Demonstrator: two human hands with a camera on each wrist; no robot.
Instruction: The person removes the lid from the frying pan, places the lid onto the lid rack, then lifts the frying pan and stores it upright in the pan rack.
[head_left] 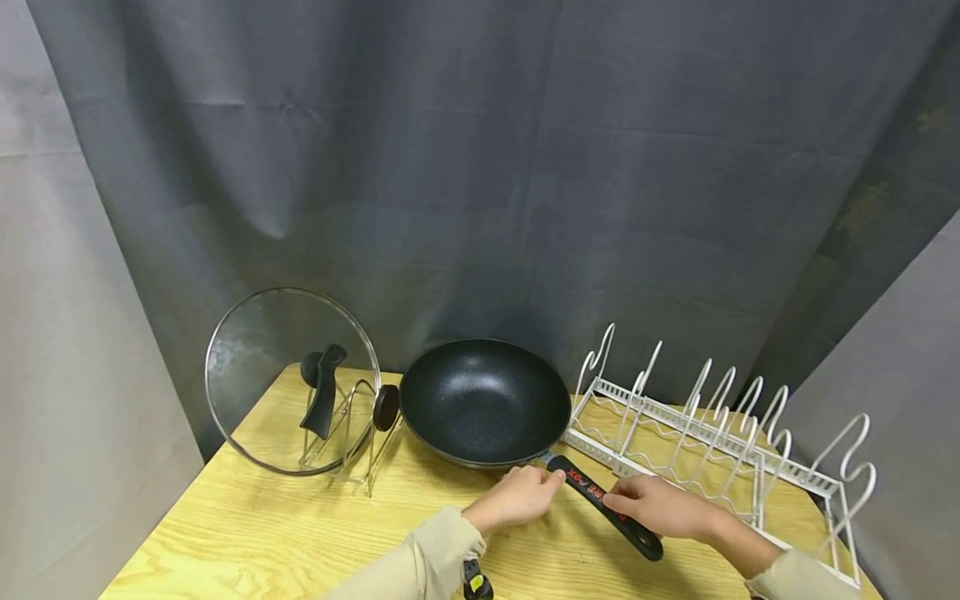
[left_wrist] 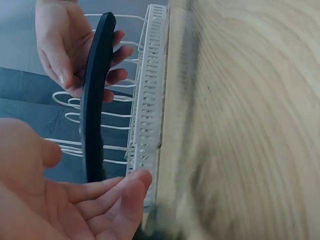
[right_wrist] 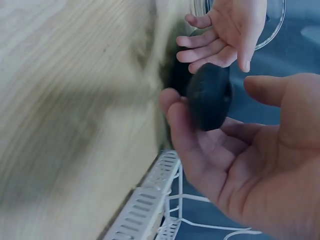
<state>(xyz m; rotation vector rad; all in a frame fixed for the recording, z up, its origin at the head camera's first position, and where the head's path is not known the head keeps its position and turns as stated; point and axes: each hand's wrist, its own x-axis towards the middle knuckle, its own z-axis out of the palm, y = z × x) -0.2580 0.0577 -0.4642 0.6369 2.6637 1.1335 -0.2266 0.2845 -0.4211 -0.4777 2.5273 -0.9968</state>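
Observation:
A black frying pan (head_left: 483, 408) sits mid-table in the head view, its black handle (head_left: 600, 504) with red lettering slanting toward the lower right. My left hand (head_left: 517, 497) is beside the handle's pan end, fingers loosely extended and thumb apart, as the left wrist view shows. Around the handle's outer part, my right hand (right_wrist: 250, 145) has its fingers loosely bent underneath while its thumb stands off the surface. Whether those fingers touch the handle I cannot tell.
A glass lid (head_left: 258, 392) with a black handle leans upright in a wire stand (head_left: 371, 454) at the left. Along the right side runs a white wire rack (head_left: 675, 417) with several upright loops, close to the right hand. A grey curtain (head_left: 480, 208) hangs behind the wooden table (head_left: 247, 533).

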